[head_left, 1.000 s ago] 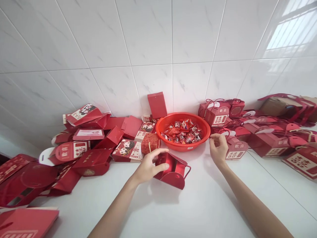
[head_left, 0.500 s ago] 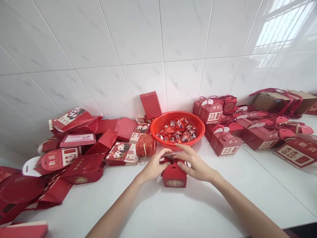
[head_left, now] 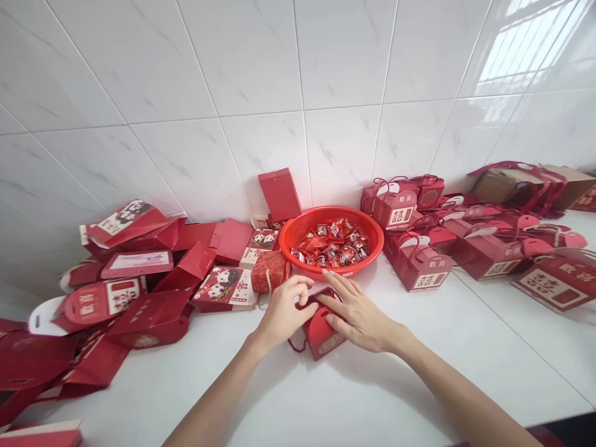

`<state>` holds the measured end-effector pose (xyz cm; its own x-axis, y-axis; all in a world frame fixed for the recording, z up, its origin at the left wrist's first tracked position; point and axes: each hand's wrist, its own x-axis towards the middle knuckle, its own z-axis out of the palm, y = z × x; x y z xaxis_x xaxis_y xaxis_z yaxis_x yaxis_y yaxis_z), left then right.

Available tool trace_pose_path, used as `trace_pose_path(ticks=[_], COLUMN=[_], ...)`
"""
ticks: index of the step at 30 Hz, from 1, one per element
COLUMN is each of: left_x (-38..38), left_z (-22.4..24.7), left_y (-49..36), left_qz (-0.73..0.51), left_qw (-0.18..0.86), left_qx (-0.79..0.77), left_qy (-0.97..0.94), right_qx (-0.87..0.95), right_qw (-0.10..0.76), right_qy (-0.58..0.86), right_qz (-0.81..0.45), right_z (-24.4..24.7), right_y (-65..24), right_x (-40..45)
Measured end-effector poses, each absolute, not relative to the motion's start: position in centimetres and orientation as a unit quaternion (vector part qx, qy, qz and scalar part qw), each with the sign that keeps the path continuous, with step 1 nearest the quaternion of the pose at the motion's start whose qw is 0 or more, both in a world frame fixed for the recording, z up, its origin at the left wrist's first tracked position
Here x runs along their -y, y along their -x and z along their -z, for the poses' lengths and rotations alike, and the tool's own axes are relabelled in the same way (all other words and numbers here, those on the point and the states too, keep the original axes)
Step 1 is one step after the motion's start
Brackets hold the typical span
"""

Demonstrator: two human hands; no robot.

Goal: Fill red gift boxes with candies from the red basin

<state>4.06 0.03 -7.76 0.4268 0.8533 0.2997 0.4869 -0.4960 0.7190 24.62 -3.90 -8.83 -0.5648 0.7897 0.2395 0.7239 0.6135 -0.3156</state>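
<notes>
A small red gift box [head_left: 321, 338] stands on the white tabletop in front of me, turned at a slant, with its top flaps raised. My left hand [head_left: 286, 310] is at its left side, fingers curled and thumb against the box's upper edge. On the right, my right hand [head_left: 358, 313] grips the box, with its thumb at the front flap and its longer fingers reaching over the top. A dark red cord [head_left: 298, 347] loops out at the box's lower left. My fingers hide much of the box's inside.
Just behind the box is a red plastic basket [head_left: 378, 239] of wrapped candies [head_left: 333, 242]. Several flat or part-folded red boxes [head_left: 153, 316] pile up on the left. Several closed boxes with cord handles [head_left: 423, 267] stand at right. A white tiled wall [head_left: 261, 62] runs behind.
The gift box has turned from facing me squarely to a slant. A cord loop now shows at its lower left. My left hand has shifted slightly left, and the view has moved a little.
</notes>
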Motion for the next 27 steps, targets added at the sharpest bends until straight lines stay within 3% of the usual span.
trace_pose_path(ticks=[6, 17, 24, 27], left_x=[0.1, -0.1, 0.2, 0.3], left_z=[7.6, 7.7, 6.9, 6.5], left_y=[-3.2, -4.2, -4.6, -5.0], left_qz=[-0.327, -0.274, -0.208, -0.174], left_qw=[0.235, 0.251, 0.288, 0.304], left_qx=[-0.411, -0.433, -0.451, -0.446], left_qy=[-0.818, -0.821, -0.819, -0.823], right_qx=[0.883, 0.871, 0.785, 0.792], right_qw=[0.201, 0.255, 0.347, 0.329], right_qy=[0.410, 0.387, 0.443, 0.442], right_qz=[-0.111, -0.164, -0.259, -0.263], right_z=[9.1, 9.0, 8.6, 8.3], right_y=[-24.5, -24.4, -25.8, -26.4], right_x=[4.1, 4.2, 3.6, 3.4])
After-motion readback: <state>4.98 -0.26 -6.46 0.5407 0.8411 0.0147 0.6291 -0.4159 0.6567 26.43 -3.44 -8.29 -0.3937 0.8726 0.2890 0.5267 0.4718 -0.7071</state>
